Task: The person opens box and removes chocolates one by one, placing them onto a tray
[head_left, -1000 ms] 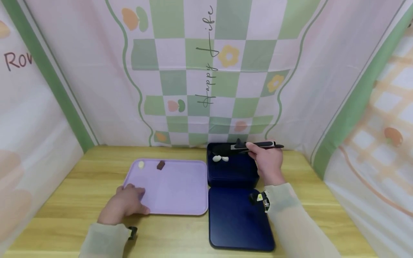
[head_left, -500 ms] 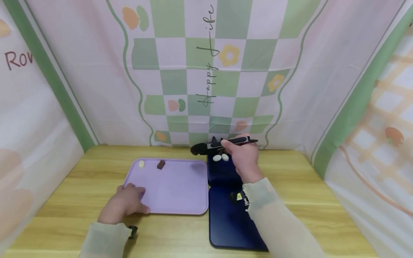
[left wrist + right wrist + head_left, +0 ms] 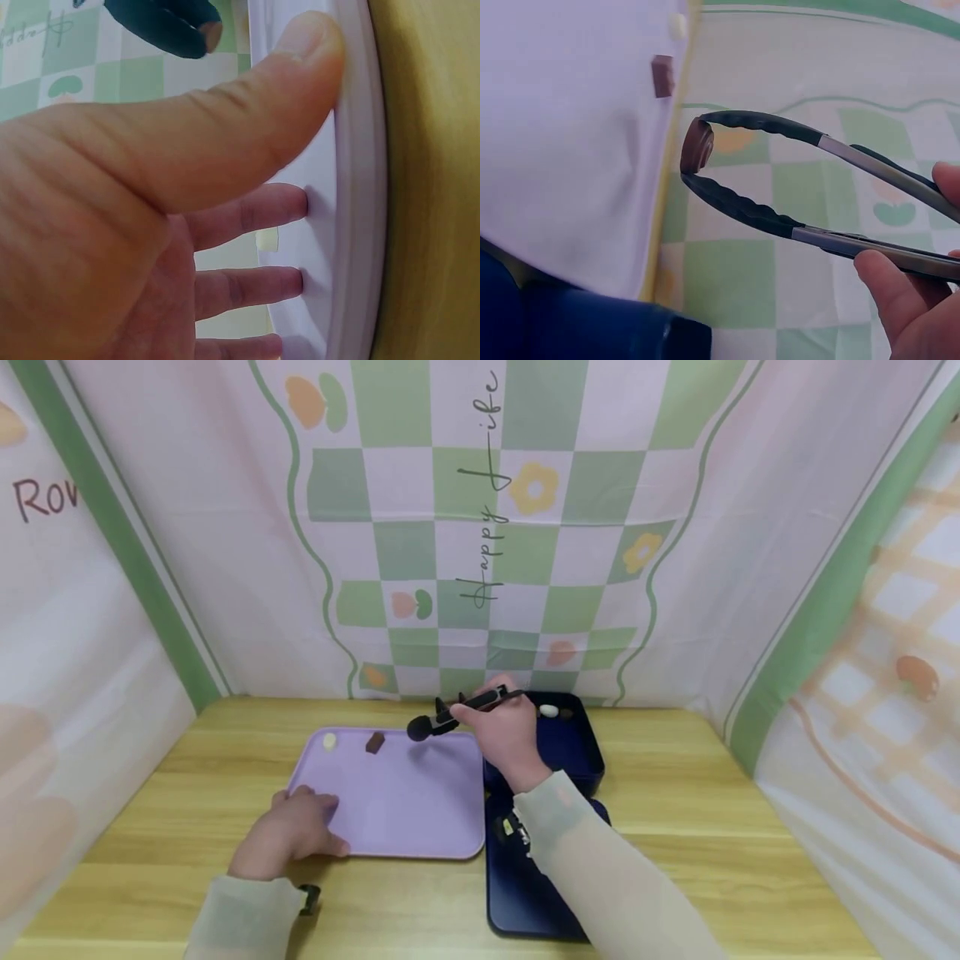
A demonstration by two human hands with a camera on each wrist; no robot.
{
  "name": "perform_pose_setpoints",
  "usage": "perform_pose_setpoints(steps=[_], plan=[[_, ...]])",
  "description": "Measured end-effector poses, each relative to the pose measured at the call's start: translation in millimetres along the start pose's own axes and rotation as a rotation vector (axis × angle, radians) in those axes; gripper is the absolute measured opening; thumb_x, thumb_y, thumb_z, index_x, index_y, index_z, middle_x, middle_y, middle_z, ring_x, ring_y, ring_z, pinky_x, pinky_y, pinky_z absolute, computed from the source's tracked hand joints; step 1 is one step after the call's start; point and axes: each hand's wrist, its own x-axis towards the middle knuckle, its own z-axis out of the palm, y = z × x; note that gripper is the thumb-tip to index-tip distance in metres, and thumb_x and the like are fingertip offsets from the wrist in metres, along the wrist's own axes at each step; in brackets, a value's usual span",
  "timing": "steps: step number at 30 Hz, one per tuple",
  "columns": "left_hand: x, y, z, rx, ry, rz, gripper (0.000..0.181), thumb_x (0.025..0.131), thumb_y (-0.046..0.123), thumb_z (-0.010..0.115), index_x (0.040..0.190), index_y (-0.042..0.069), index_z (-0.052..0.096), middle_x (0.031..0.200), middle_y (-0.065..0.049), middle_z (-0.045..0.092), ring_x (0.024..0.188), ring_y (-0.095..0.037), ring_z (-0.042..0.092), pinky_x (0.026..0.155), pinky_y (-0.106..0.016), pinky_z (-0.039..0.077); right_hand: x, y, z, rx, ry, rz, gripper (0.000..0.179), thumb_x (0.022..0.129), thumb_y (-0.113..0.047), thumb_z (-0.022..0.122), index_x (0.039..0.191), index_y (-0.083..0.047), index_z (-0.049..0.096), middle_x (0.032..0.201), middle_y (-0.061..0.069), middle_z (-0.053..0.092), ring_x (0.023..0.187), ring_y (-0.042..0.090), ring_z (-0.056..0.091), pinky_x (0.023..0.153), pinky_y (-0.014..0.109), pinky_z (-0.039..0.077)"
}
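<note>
My right hand [image 3: 506,739] grips black-and-silver tongs [image 3: 877,172] above the right back part of the lilac tray [image 3: 405,814]. Between the tong tips, a brown chocolate piece [image 3: 696,146] with a ridged face is pinched. On the tray's back part lie another brown chocolate piece [image 3: 375,742] and a small cream-white piece [image 3: 330,741], apart from each other. My left hand [image 3: 296,833] rests on the tray's front left corner; in the left wrist view its thumb lies along the rim and its straight fingertips touch the tray inside.
Right of the tray stands an open navy box [image 3: 577,752] holding a white oval piece [image 3: 549,711] and a darker one beside it. A navy lid [image 3: 525,893] lies in front of it, partly under my right sleeve. Patterned cloth [image 3: 510,552] hangs behind the wooden table [image 3: 697,777].
My right hand has carried the tongs left, from over the navy box to over the tray. Its arm now uncovers more of the box. My left hand and the tray stay put.
</note>
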Motion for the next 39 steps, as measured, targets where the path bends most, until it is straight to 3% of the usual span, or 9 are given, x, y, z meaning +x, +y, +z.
perform_pose_setpoints(steps=[13,28,39], plan=[[0.8,0.1,1.3,-0.01,-0.006,-0.018,0.081,0.071,0.041,0.089,0.135,0.002,0.06,0.135,-0.034,0.045,0.119,-0.052,0.039,0.095,-0.07,0.039,-7.4,1,22,-0.044,-0.05,-0.012,0.033,0.077,-0.022,0.088,0.088,-0.016,0.058,0.079,-0.002,0.063,0.069,0.018,0.06,0.058,0.036,0.051],[-1.7,2.0,-1.2,-0.011,-0.007,-0.016,0.079,0.072,0.04,0.089,0.136,0.002,0.06,0.133,-0.032,0.047,0.119,-0.051,0.039,0.095,-0.069,0.04,-13.7,4,23,0.019,-0.082,-0.034,0.029,0.081,-0.016,0.085,0.09,-0.015,0.057,0.077,0.001,0.063,0.066,0.018,0.061,0.057,0.036,0.053],[-1.3,2.1,-1.2,-0.003,-0.011,-0.014,0.079,0.073,0.041,0.088,0.135,0.002,0.06,0.133,-0.033,0.047,0.119,-0.052,0.039,0.096,-0.069,0.04,-10.0,10,16,0.029,-0.038,-0.036,0.031,0.079,-0.021,0.087,0.09,-0.013,0.059,0.081,0.001,0.063,0.07,0.02,0.06,0.059,0.037,0.052]])
